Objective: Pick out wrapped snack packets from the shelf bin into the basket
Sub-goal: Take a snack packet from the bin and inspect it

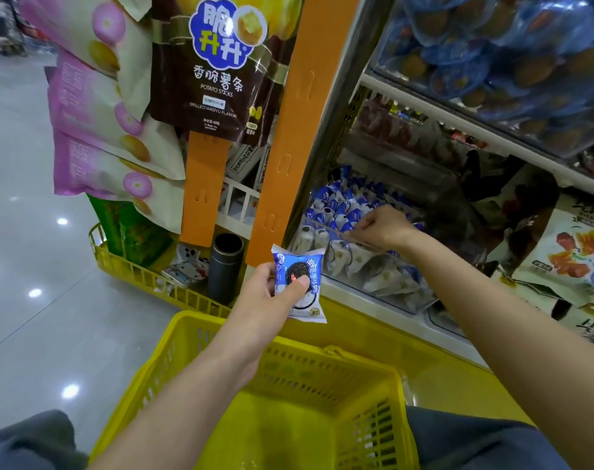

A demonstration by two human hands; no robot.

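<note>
1. Biggest thing in front of you is the yellow basket [356, 385] at 6 o'clock, sitting between your knees. Looks like nothing's in it so far.
2. The clear shelf bin [373, 266] sits at about 3 o'clock from center, on the low shelf, piled with blue-and-white wrapped snack packets [336, 212].
3. Up at 12 o'clock hangs a brown potato sticks bag [214, 79], with pink-and-cream bags [95, 130] off at 10 o'clock.
4. Your right hand [383, 228] is down in the bin, knuckles up, fingers curled over the packets. Can't tell if it's actually got one pinched, the fingertips are hidden.
5. Your left hand [271, 293] is near dead center, just above the basket's far rim, closed on one snack packet [299, 283], thumb pressed across the front with the other fingers behind it. The packet is upright, cookie picture facing you, well clear of the bin.
6. A dark cylinder flask [226, 266] stands at 9 o'clock from that hand.
</note>
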